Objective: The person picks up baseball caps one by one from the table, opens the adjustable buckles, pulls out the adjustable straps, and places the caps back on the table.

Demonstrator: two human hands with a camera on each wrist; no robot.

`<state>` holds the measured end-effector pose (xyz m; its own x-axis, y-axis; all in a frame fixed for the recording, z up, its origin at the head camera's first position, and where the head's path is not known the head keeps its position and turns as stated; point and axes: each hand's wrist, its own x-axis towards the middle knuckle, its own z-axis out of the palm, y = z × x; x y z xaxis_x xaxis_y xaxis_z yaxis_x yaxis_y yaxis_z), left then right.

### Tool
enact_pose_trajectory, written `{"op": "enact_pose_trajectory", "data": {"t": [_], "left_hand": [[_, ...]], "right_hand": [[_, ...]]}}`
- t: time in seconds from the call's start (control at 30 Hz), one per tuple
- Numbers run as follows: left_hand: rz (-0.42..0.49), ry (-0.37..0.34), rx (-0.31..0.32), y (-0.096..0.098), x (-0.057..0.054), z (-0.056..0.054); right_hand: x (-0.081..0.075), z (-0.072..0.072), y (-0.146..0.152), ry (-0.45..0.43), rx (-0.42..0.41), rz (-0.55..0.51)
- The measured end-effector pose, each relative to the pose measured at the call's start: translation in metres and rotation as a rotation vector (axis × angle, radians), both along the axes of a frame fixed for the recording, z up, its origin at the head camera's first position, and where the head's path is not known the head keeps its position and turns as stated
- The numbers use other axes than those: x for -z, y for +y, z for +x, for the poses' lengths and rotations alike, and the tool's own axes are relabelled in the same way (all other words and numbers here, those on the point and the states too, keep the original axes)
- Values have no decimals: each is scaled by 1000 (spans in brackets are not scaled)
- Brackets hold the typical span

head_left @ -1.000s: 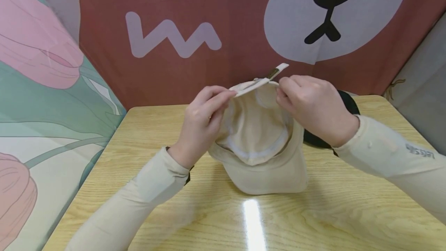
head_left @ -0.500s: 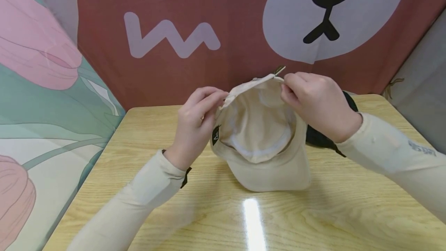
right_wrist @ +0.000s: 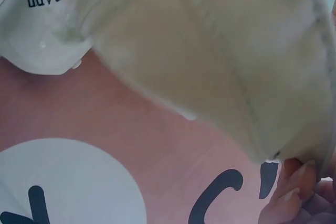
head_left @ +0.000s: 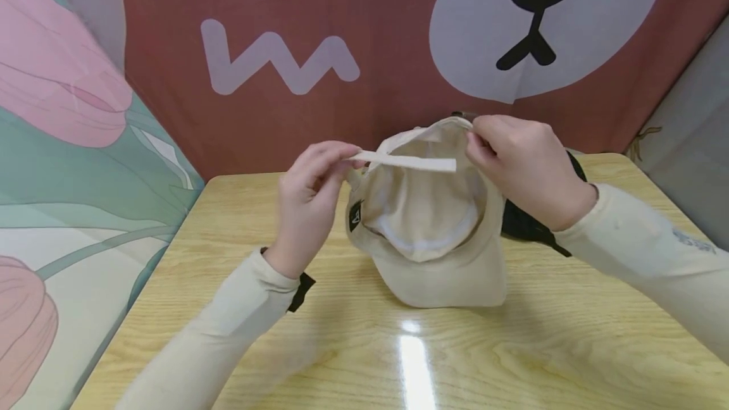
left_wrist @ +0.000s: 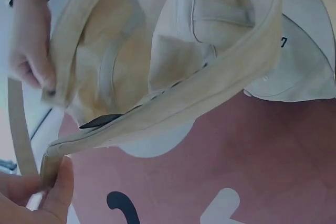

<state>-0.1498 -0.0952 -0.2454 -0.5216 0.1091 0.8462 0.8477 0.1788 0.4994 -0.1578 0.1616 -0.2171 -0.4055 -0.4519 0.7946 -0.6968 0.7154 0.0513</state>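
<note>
A beige baseball cap (head_left: 438, 283) is held up over the table, its inside facing me and its brim down. My left hand (head_left: 310, 204) pinches the root of the back strap (head_left: 410, 162); in the left wrist view the thumb and fingers (left_wrist: 62, 187) close on the cap's edge there. The strap's loose end points right, across the cap's opening. My right hand (head_left: 524, 157) pinches the other corner of the back edge, beside a small dark buckle (head_left: 464, 114). In the right wrist view its curled fingers (right_wrist: 294, 190) grip the fabric corner.
A black item (head_left: 524, 220) lies on the wooden table (head_left: 228, 226), partly behind my right wrist. Both wrist views show a pale cap (right_wrist: 44, 35) with dark lettering beyond. A reddish printed cloth (head_left: 285, 125) hangs behind the table.
The strap has come out of the buckle; its end, earlier through the buckle at the right, now hangs free. My left hand has shifted left, and the cap's back opening has widened.
</note>
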Motion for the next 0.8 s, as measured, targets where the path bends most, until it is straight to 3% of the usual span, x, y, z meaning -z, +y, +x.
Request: {"op": "enact_pose_trajectory", "data": {"t": [0.2, 0.27, 0.37, 0.47, 0.57, 0.67, 0.8], "left_hand": [[-219, 211, -10, 1, 10, -1], [-276, 228, -20, 1, 16, 0], [-347, 190, -43, 1, 26, 0], [-404, 84, -81, 0, 37, 1], [-435, -73, -119, -2, 48, 2], [-426, -282, -132, -4, 57, 3], [-338, -594, -86, -6, 69, 4]], "right_hand": [[-1, 1, -4, -20, -38, -67], [-3, 2, -4, -31, -39, -93], [-5, 5, -6, -44, -38, -120], [-7, 7, -7, -39, -39, -139], [-9, 8, -8, -24, -43, -159], [-9, 9, -7, -11, -43, -165], [-9, 10, -7, 6, -49, -172]]}}
